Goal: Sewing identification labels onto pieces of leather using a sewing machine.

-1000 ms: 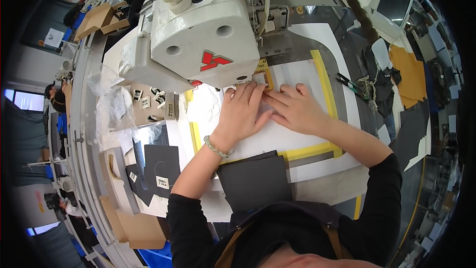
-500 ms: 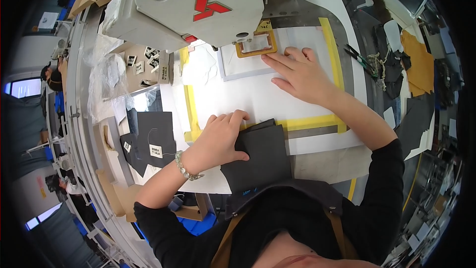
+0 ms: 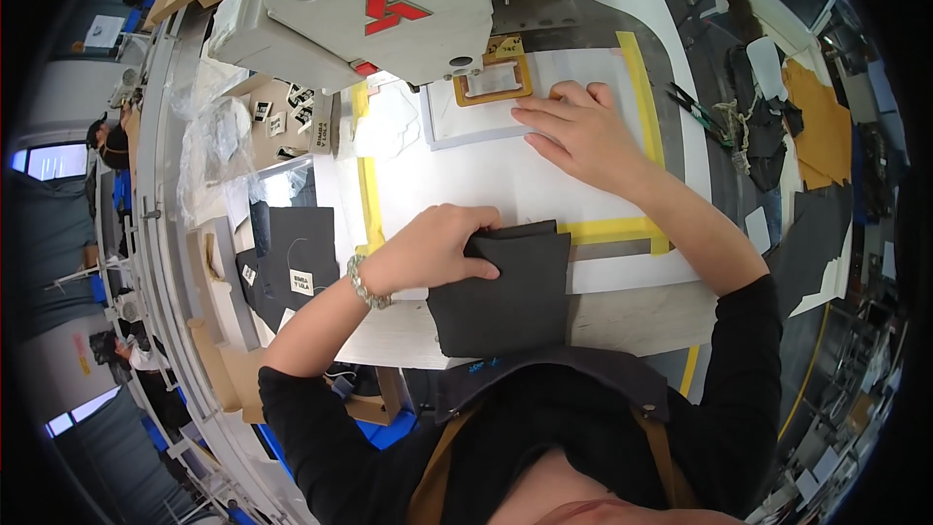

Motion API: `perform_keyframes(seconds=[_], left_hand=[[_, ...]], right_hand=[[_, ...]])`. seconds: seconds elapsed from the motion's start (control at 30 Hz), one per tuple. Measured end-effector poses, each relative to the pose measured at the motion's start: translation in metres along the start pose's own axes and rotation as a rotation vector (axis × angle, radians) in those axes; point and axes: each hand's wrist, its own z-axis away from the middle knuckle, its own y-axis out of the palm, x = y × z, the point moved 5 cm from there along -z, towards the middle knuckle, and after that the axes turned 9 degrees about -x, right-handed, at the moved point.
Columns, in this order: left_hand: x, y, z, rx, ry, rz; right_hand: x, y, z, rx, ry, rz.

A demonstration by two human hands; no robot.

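Dark grey flat pieces (image 3: 505, 301), fabric or leather, lie stacked at the near edge of the work surface, partly over a strip of yellow tape (image 3: 610, 230). At their upper left edge my left hand (image 3: 432, 248) is closed, thumb on top and fingers behind. My right hand (image 3: 588, 136) rests farther away on the white sheet (image 3: 466, 180), fingers loosely stretched with nothing held. Its fingertips are just beside an amber clamp frame (image 3: 496, 98) under the head of a large pale sewing machine (image 3: 389, 10). A thin pale border (image 3: 476, 139) lies around the frame.
Left of the sheet stands a cardboard box (image 3: 321, 131) with small labels, beside crumpled clear plastic (image 3: 219, 141). Dark cut pieces (image 3: 301, 243) with a white label lie nearer. Dark-handled snips (image 3: 695, 109) and a mustard piece (image 3: 814, 126) lie at right.
My left hand has shifted up along the dark grey pieces, and their top edge has moved slightly away from me. My right hand stays beside the clamp frame. The whole view has shifted slightly.
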Motion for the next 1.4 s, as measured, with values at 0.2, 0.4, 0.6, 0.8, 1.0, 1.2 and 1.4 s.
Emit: perform_keyframes(seconds=[0.2, 0.4, 0.6, 0.8, 1.0, 1.2, 1.4], left_hand=[[0.0, -0.015, -0.037, 0.014, 0.04, 0.07], [0.012, -0.035, -0.057, -0.132, 0.002, 0.152], [0.005, -0.042, -0.053, -0.256, 0.156, 0.086], [0.001, -0.036, -0.048, -0.225, 0.195, 0.044], [-0.007, -0.034, -0.035, -0.448, 0.321, -0.169], [-0.01, -0.026, -0.025, -0.573, 0.379, -0.352], [-0.009, -0.022, -0.021, -0.617, 0.375, -0.394]], right_hand=[[-0.022, -0.003, -0.002, -0.012, 0.283, -0.343], [-0.028, -0.003, -0.001, -0.005, 0.341, -0.393], [-0.025, -0.009, -0.004, 0.166, 0.322, -0.493], [-0.024, -0.007, -0.002, 0.339, 0.28, -0.54], [-0.022, -0.009, -0.003, 0.29, 0.23, -0.539], [-0.016, -0.014, -0.005, 0.211, 0.13, -0.498], [-0.011, -0.017, -0.005, 0.157, 0.065, -0.457]])
